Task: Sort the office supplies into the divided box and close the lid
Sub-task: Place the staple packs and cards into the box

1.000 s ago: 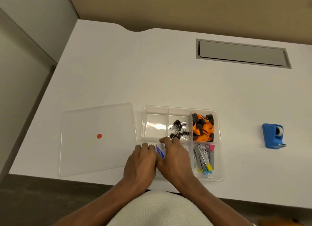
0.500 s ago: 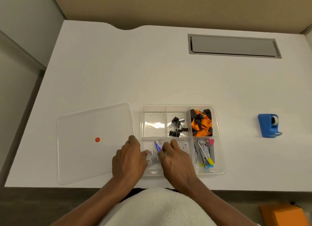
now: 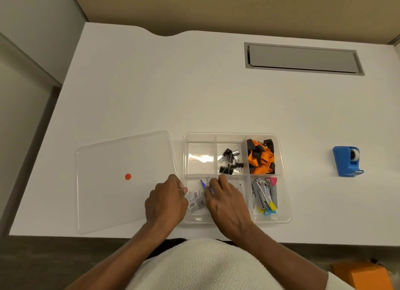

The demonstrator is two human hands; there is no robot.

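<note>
Lid flat beside box (long side leftward)

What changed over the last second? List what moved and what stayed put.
The hands moved apart over the near-left compartment: the left hand shifted left to the box edge, uncovering small barcoded packets. The right hand stays over them; its grip is unclear. The lid, binder clips and tape dispenser are unchanged.
</note>
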